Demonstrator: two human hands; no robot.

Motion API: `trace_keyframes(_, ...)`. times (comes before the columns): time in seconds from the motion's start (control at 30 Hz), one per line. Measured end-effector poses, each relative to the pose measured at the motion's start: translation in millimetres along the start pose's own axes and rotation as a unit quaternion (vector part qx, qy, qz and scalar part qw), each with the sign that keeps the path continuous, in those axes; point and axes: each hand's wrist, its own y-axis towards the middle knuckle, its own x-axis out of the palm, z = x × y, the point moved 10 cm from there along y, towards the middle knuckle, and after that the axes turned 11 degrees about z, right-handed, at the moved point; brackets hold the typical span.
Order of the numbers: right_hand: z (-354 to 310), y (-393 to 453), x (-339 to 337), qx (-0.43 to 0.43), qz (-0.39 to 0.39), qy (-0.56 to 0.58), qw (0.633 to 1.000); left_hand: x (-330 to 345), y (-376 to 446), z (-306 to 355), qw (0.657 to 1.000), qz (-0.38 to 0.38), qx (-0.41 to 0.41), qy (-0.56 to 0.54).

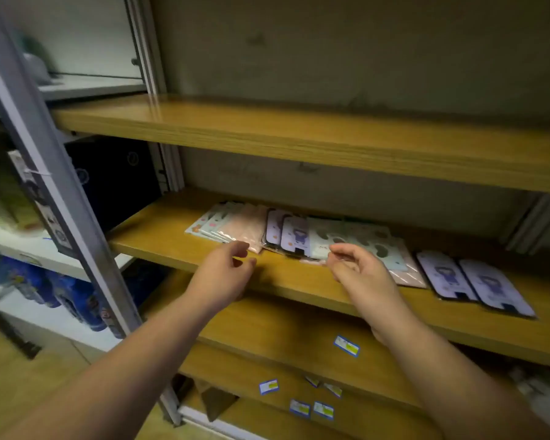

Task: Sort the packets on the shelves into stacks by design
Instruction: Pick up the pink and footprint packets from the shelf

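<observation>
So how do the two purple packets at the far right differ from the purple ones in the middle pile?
The far-right purple packets lie side by side, fully exposed, with neither hand near them. The middle purple packets overlap each other, partly covered by a mint packet, between the two hands. Both pairs appear to share the same purple character design and the same shelf.

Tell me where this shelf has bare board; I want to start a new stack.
Bare wood lies on the middle shelf left of the pale cartoon packets, and the top shelf shows no packets. It is crowded from the pink packets to the purple packets, where the left hand and right hand reach.
</observation>
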Motion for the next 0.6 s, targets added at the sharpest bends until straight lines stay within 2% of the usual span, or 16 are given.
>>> trace_keyframes(0.1, 6, 27, 39, 0.023, -0.016, 0.013, 1.0, -16, 54, -24, 0.998, 0.048, 0.003, 0.05)
trace_keyframes(0.17, 8, 43, 64, 0.035, -0.016, 0.019, 0.999, -15, 84, -31, 0.993, 0.047, 0.028, 0.106)
trace_keyframes(0.27, 9, 66, 87, 0.042, 0.001, 0.038, 0.998, 0, 117, -27, 0.955, 0.044, 0.111, 0.27)
trace_keyframes(0.37, 11, 82, 102, 0.05, 0.011, 0.037, 0.998, 21, 142, -42, 0.919, -0.015, 0.098, 0.382)
trace_keyframes(0.47, 17, 90, 106, 0.058, 0.026, 0.03, 0.998, 36, 153, -53, 0.911, -0.058, 0.093, 0.398)
trace_keyframes(0.6, 25, 96, 103, 0.066, 0.036, 0.006, 0.997, 38, 166, -57, 0.935, -0.056, 0.099, 0.337)
